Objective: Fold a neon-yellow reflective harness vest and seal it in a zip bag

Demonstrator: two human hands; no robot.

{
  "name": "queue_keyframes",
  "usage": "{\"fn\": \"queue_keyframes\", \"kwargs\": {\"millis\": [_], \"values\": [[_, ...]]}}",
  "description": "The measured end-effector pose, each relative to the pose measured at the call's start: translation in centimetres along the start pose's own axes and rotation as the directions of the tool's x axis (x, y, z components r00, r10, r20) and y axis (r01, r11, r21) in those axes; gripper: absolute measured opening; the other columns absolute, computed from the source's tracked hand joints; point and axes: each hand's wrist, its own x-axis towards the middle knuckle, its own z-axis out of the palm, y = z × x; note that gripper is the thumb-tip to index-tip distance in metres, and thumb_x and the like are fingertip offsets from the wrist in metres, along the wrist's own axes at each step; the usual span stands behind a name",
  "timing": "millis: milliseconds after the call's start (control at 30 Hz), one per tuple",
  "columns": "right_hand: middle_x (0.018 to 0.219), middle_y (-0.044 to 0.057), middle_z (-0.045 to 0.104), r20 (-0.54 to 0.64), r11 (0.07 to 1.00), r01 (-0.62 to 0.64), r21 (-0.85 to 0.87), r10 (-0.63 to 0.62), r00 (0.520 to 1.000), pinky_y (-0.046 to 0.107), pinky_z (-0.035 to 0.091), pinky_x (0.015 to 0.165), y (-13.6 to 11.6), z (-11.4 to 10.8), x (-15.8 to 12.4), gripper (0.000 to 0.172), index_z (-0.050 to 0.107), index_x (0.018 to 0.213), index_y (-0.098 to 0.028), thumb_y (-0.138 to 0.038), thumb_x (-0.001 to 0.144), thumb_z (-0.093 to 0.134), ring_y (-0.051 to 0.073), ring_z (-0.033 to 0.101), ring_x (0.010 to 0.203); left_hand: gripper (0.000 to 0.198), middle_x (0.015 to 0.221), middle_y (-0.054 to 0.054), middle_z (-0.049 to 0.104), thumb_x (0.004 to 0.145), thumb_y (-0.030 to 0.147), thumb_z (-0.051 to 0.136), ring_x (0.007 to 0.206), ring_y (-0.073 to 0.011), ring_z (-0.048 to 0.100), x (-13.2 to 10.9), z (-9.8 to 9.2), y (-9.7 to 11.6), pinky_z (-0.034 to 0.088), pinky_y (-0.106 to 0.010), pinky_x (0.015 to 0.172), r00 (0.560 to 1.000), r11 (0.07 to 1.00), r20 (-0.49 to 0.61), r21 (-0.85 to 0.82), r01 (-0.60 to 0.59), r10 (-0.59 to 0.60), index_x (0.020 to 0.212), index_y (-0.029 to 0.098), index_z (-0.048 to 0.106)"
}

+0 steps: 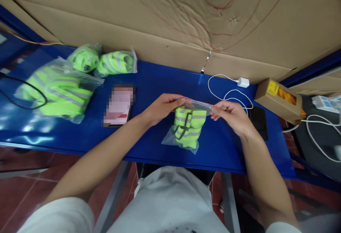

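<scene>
A clear zip bag (pixel 167 138) lies on the blue table in front of me, its red-edged top towards the wall. Inside it is a folded neon-yellow reflective vest (pixel 189 128) with grey stripes and dark straps or trim. My left hand (pixel 170 104) pinches the left end of the bag's top edge between thumb and fingers. At the right end of the same edge, my right hand (pixel 227 114) has thumb and fingertips closed on the plastic. The edge is stretched between both hands; whether the zip is sealed I cannot tell.
Several bagged neon vests (pixel 64 94) lie at the left, with a black cable over one. A phone (pixel 118 105) with a blurred screen rests nearby. To the right are a white charger (pixel 243 82) with cable, a dark phone-like slab (pixel 258 122) and a cardboard box (pixel 277 101).
</scene>
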Motion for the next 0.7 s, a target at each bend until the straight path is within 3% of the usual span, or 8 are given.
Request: {"fn": "queue_keyframes", "kwargs": {"millis": [100, 300, 433, 533, 700], "values": [[0.066, 0.0, 0.068, -0.046, 0.994, 0.09, -0.057, -0.093, 0.995, 0.025, 0.051, 0.059, 0.4, 0.6, 0.1, 0.026, 0.067, 0.075, -0.019, -0.04, 0.082, 0.081, 0.012, 0.063, 0.06, 0.036, 0.113, -0.007, 0.079, 0.091, 0.046, 0.074, 0.105, -0.0199, 0.073, 0.0, 0.1, -0.1, 0.053, -0.03, 0.097, 1.0, 1.0, 0.025, 0.006, -0.003, 0.003, 0.115, 0.02, 0.08], [0.071, -0.002, 0.063, 0.034, 0.984, 0.151, -0.099, -0.148, 0.988, 0.024, 0.045, 0.06, 0.8, 1.5, 0.1, 0.016, 0.066, 0.088, -0.019, -0.034, 0.088, 0.071, 0.01, 0.056, 0.061, 0.04, 0.113, -0.009, 0.079, 0.09, 0.049, 0.073, 0.102, -0.0213, 0.073, -0.2, 0.7, 0.0, 0.053, -0.031, 0.094, 1.0, 0.994, 0.007, 0.107, 0.002, -0.003, 0.113, 0.016, 0.08], [0.069, -0.003, 0.059, 0.042, 0.989, 0.115, -0.089, -0.112, 0.993, 0.025, 0.041, 0.057, 1.0, 1.7, 0.2, 0.02, 0.065, 0.083, -0.018, -0.037, 0.086, 0.072, 0.009, 0.05, 0.059, 0.041, 0.116, -0.01, 0.078, 0.09, 0.048, 0.072, 0.105, -0.0218, 0.071, -0.2, 1.0, 0.0, 0.052, -0.032, 0.096, 1.0, 0.993, 0.009, 0.115, 0.018, -0.02, 0.115, 0.016, 0.079], [0.073, -0.002, 0.06, 0.075, 0.997, 0.046, -0.064, -0.041, 0.996, 0.025, 0.04, 0.058, 1.0, 1.3, 0.2, 0.027, 0.069, 0.091, -0.018, -0.045, 0.087, 0.073, 0.01, 0.051, 0.062, 0.04, 0.114, -0.009, 0.079, 0.09, 0.048, 0.072, 0.103, -0.0204, 0.071, -0.2, 1.0, 0.0, 0.051, -0.03, 0.095, 1.0, 0.994, 0.01, 0.109, 0.003, -0.004, 0.113, 0.016, 0.079], [0.07, -0.001, 0.061, 0.158, 0.995, 0.013, -0.101, 0.003, 0.987, 0.025, 0.036, 0.057, 0.5, 0.3, -0.1, 0.034, 0.07, 0.085, -0.018, -0.05, 0.085, 0.077, 0.01, 0.048, 0.06, 0.042, 0.096, -0.006, 0.079, 0.092, 0.051, 0.068, 0.086, -0.0162, 0.069, -0.1, 0.1, 0.3, 0.051, -0.024, 0.078, 0.999, 0.973, 0.035, 0.232, -0.006, -0.002, 0.11, 0.015, 0.08]]}}
